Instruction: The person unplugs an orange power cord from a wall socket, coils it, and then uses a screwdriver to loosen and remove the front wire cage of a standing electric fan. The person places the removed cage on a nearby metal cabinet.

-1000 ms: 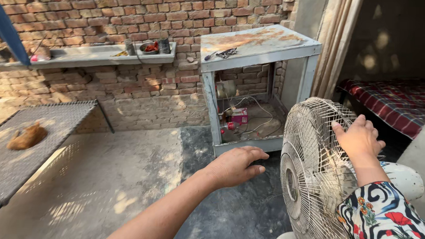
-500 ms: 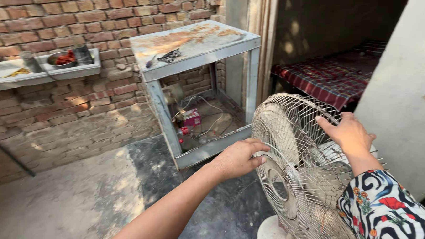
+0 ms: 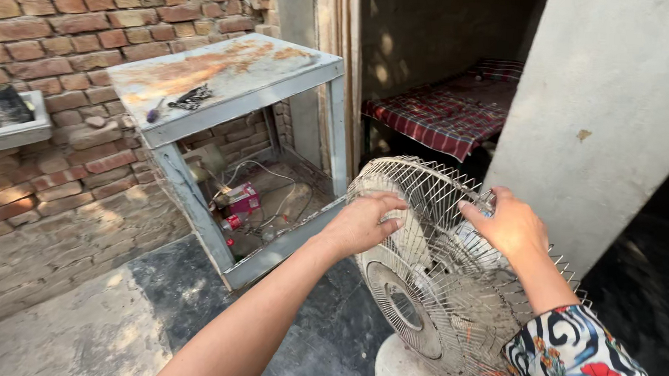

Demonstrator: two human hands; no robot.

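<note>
I have one round white wire-cage pedestal fan [image 3: 439, 290] right under my arms, and both hands are on it. Its grille faces down-left towards the dark floor, so the axis through its hub runs from lower left to upper right, with the flat of the cage tilted back towards me. My left hand [image 3: 363, 225] lies on the near left rim of the cage, fingers curled over the wires and thumb underneath, loosely closed on the rim. My right hand [image 3: 509, 226], in a patterned sleeve with red flowers, rests on the top right of the cage, fingers bent around the wires, partly closed on them. Below the hands sits one round pale base [image 3: 405, 368] of the fan.

Beyond my left hand stands one grey metal frame table with a rust-stained top [image 3: 226, 78]; two small dark tools lie on it, and one pink-red device with loose wires [image 3: 237, 202] sits on its lower shelf. Behind that is the brick wall [image 3: 69, 64]. Past my right hand, through the doorway, I see one bed with a red checked cover [image 3: 443, 114].
</note>
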